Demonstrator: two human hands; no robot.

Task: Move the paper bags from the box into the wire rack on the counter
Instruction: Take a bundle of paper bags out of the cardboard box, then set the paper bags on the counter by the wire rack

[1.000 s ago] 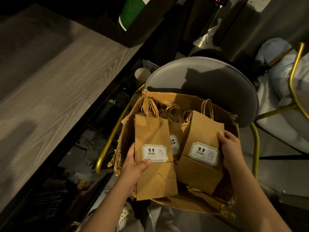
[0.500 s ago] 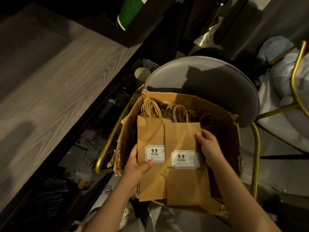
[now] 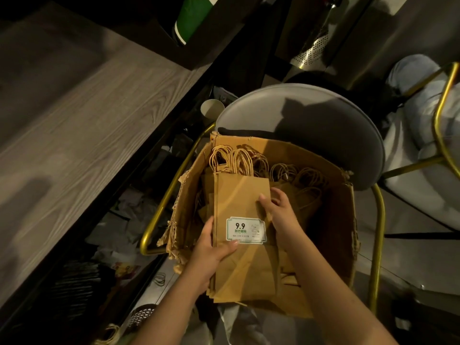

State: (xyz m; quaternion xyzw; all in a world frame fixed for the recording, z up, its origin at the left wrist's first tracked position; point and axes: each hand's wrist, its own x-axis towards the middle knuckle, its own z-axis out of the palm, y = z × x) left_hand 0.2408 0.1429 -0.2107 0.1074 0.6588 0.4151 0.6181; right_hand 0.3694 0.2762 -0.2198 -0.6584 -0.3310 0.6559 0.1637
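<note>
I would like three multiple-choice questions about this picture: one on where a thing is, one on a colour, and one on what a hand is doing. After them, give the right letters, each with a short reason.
1. Where does the cardboard box stand?
A. in a sink
B. on the chair
C. on a trolley

2. What colour is the background of the label on the front bag?
A. red
B. white
C. blue

3. What is the left hand doing?
A. gripping the stack of paper bags
B. hanging free
C. pointing upward

Answers:
1 B: the box sits in front of the grey backrest, between the gold frame tubes.
2 B: the label is white, with a dark "9.9" printed on it.
3 A: the thumb lies on the front bag and the hand wraps the stack's left edge.
</note>
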